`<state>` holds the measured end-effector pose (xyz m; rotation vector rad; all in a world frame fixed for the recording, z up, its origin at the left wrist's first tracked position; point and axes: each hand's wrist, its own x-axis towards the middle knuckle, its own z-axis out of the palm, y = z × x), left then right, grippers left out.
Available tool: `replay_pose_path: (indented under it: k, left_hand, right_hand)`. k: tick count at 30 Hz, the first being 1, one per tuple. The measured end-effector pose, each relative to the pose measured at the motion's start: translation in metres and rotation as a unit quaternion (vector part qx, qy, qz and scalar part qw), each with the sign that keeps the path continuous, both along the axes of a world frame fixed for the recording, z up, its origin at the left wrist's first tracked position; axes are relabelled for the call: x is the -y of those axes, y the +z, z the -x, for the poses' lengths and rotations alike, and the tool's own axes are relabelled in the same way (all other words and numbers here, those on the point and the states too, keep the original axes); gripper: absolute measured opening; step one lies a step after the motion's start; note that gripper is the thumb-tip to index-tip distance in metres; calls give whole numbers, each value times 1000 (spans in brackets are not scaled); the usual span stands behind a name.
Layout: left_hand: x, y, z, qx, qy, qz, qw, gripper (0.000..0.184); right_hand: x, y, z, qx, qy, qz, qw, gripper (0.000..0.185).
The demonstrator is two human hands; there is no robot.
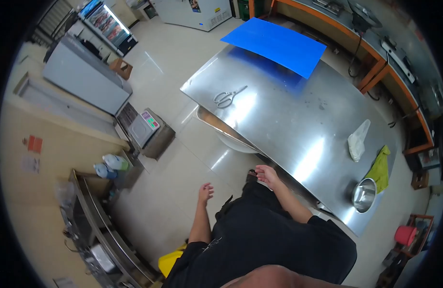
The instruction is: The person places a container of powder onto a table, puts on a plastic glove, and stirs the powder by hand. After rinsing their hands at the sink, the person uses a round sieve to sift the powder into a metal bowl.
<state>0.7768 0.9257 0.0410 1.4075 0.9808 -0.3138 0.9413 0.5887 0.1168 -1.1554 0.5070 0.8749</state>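
My left hand [206, 192] hangs over the tiled floor with its fingers loosely bent and apart, holding nothing. Beside the near edge of a steel table [279, 120] is my right hand [266, 175], also empty, its fingers slightly spread. On the tabletop, scissors [226, 97] lie toward the left end. A blue sheet or board [276, 44] is at the far end of the table. Nearer the right end are a crumpled clear plastic bag [358, 140], a green cloth [379, 170] and a steel bowl [364, 195].
A shelf or tray edge [221, 126] juts out below the table. To the left, a digital scale [144, 127] sits on a low stand, with plastic jugs [111, 165] and a steel sink [102, 257] nearer. A yellow object [171, 260] stands behind my left arm.
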Motion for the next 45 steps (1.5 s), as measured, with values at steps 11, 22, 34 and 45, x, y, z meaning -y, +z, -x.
replay_pose_path:
  k: [11, 22, 34, 45]
  left_hand:
    - [-128, -8, -185, -89, -220, 27, 971, 35]
    - [-243, -24, -276, -124, -260, 5, 958, 36]
    - [-96, -9, -323, -191, -340, 34, 920, 39]
    - [-116, 7, -348, -145, 91, 90, 981, 55]
  right_hand:
    - [-225, 88, -264, 588, 180, 495, 613, 54]
    - [-36, 56, -259, 508, 120, 593, 614, 47]
    - [255, 89, -316, 403, -53, 722, 560, 43]
    - [161, 121, -134, 137, -241, 234, 932, 22]
